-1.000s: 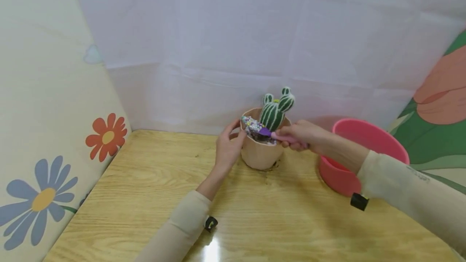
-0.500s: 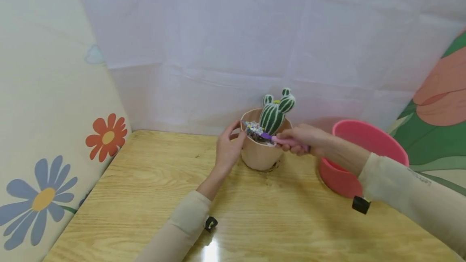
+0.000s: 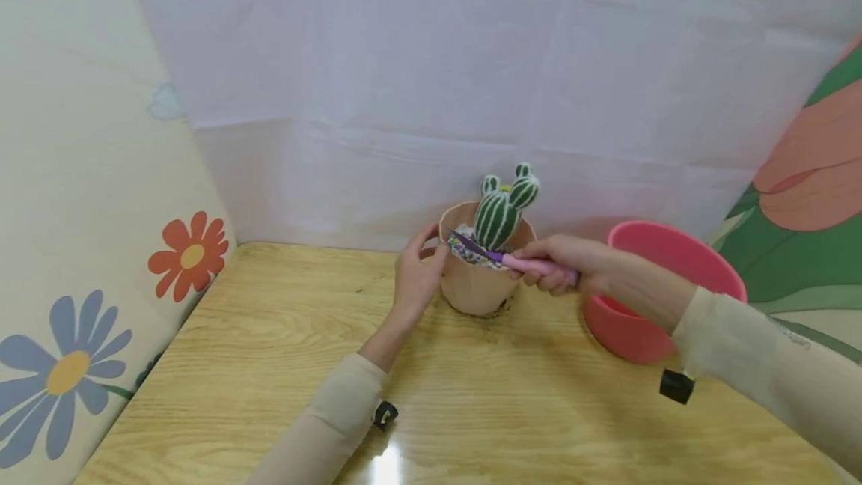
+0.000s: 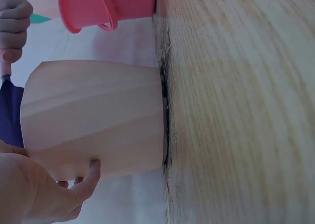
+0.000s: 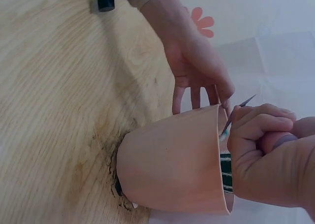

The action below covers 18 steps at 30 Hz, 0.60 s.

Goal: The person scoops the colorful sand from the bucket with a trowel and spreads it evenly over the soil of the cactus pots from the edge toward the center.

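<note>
A beige flowerpot (image 3: 477, 290) stands upright on the table, holding a knitted-looking green and white cactus (image 3: 497, 219). Small multicoloured pebbles (image 3: 465, 254) lie inside it around the plant's base. My left hand (image 3: 419, 275) steadies the pot's left side, thumb at the rim and fingers against the outer wall. Gripped in my right hand (image 3: 555, 264) is the pink handle of a small trowel (image 3: 539, 266). Its purple blade (image 4: 11, 111) reaches over the near rim into the pot, turned on edge above the pebbles. The right fingers wrap the handle fully in the right wrist view (image 5: 266, 145).
A pink bucket (image 3: 629, 339) stands right of the pot, beneath the right forearm. Dark soil crumbs (image 5: 120, 184) ring the pot's base on the wooden table (image 3: 269, 335). A white cloth (image 3: 404, 96) hangs close behind, and a flower-printed panel (image 3: 81, 133) borders the left side.
The trowel blade, heaped with pebbles before, has tilted onto its edge and the pebbles have slid into the pot. My left hand keeps its place on the pot.
</note>
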Tool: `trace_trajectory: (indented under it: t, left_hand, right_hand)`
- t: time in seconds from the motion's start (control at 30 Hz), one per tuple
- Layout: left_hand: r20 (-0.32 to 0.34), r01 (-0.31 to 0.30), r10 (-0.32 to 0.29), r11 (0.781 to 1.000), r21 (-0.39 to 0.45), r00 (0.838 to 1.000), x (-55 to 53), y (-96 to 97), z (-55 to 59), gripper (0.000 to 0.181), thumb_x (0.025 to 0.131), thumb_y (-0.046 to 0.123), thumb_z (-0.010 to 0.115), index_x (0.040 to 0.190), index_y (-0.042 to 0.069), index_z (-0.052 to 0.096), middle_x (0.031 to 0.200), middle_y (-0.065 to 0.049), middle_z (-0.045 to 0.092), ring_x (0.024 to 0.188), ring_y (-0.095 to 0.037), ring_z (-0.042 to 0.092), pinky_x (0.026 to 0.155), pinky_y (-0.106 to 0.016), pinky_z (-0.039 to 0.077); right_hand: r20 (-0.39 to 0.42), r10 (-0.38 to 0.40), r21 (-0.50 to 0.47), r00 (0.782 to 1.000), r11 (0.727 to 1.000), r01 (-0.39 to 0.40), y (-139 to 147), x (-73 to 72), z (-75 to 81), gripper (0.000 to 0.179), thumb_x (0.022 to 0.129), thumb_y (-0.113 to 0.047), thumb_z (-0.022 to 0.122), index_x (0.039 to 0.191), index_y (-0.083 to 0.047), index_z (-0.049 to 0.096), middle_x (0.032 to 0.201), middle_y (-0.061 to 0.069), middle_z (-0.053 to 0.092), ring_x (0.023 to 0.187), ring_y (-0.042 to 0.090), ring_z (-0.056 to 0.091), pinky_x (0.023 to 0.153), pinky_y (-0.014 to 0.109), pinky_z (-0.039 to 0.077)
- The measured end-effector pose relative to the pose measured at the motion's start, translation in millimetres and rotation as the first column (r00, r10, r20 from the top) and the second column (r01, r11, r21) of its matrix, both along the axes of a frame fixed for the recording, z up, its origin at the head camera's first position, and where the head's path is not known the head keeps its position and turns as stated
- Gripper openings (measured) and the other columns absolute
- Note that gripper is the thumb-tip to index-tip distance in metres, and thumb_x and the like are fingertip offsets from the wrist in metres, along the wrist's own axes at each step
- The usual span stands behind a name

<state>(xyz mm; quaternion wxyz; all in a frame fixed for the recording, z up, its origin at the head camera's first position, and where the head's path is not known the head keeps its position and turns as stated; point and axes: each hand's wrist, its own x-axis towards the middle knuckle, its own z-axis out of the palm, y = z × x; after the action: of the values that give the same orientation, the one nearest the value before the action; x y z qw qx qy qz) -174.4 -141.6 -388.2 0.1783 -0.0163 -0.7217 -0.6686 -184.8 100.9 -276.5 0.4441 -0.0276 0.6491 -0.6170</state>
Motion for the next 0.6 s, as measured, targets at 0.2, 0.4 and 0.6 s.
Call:
trace_trajectory:
  t: [0.2, 0.4, 0.6]
  left_hand:
    - [-0.009, 0.019, -0.019, 1.0, 0.002, 1.0, -3.4, 6.2, -0.7, 0.048, 0.096, 0.017, 0.062, 0.143, 0.007, 0.059, 0.139, -0.013, 0.059, 0.107, -0.031, 0.064, 0.074, -0.044, 0.061]
    - [0.02, 0.035, -0.036, 0.999, 0.011, 0.999, -5.0, 6.6, -2.2, 0.048, 0.097, 0.018, 0.062, 0.144, 0.011, 0.058, 0.141, -0.011, 0.058, 0.111, -0.03, 0.061, 0.078, -0.045, 0.061]
    - [0.05, 0.047, -0.048, 0.999, 0.021, 0.998, -5.0, -2.8, -3.8, 0.049, 0.098, 0.021, 0.061, 0.146, 0.012, 0.056, 0.143, -0.012, 0.056, 0.115, -0.029, 0.06, 0.082, -0.047, 0.06]
  right_hand:
    - [0.054, -0.038, -0.104, 0.998, 0.994, 0.044, 15, 8.3, 3.1, 0.031, 0.109, -0.019, 0.04, 0.108, 0.006, 0.056, 0.064, -0.003, 0.047, 0.041, 0.0, 0.034, 0.036, 0.014, 0.023]
    - [0.04, -0.078, -0.136, 0.996, 0.987, 0.083, 32, 20.6, 8.1, 0.031, 0.11, -0.019, 0.038, 0.115, 0.007, 0.053, 0.064, -0.003, 0.045, 0.041, 0.002, 0.035, 0.036, 0.015, 0.024]
    - [0.022, -0.107, -0.153, 0.994, 0.982, 0.109, 47, 36.0, 19.8, 0.034, 0.11, -0.021, 0.041, 0.119, 0.009, 0.053, 0.068, 0.0, 0.049, 0.042, 0.004, 0.036, 0.037, 0.016, 0.026]
